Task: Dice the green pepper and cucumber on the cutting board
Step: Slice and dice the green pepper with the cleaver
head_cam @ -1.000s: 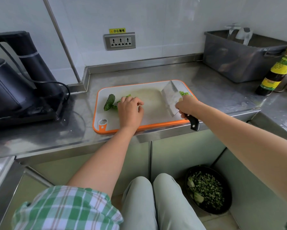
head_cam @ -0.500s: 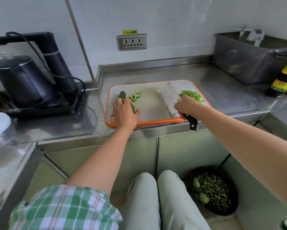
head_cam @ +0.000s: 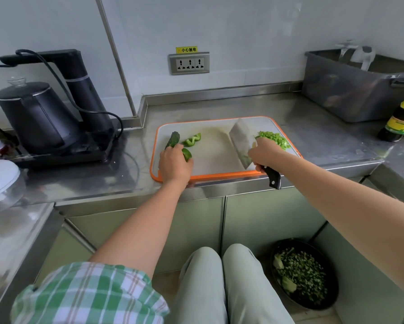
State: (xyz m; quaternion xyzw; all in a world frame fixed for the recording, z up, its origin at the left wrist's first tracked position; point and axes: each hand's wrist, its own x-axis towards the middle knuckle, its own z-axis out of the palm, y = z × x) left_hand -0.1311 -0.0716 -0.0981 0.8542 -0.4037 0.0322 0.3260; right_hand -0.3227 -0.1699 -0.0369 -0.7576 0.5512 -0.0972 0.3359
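Grip: left hand (head_cam: 175, 163) curled round cucumber (head_cam: 173, 139) at cutting board (head_cam: 217, 157) left edge; right hand (head_cam: 265, 154) grips cleaver (head_cam: 239, 141), diced pepper (head_cam: 274, 139) just beyond.

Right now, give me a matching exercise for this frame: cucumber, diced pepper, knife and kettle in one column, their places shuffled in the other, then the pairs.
1 cucumber
2 diced pepper
3 knife
4 kettle

A gripped by the right hand
B left of the cutting board, off it
C left end of the board, held by the left hand
D right end of the board, in a pile

Pairs: 1-C, 2-D, 3-A, 4-B.
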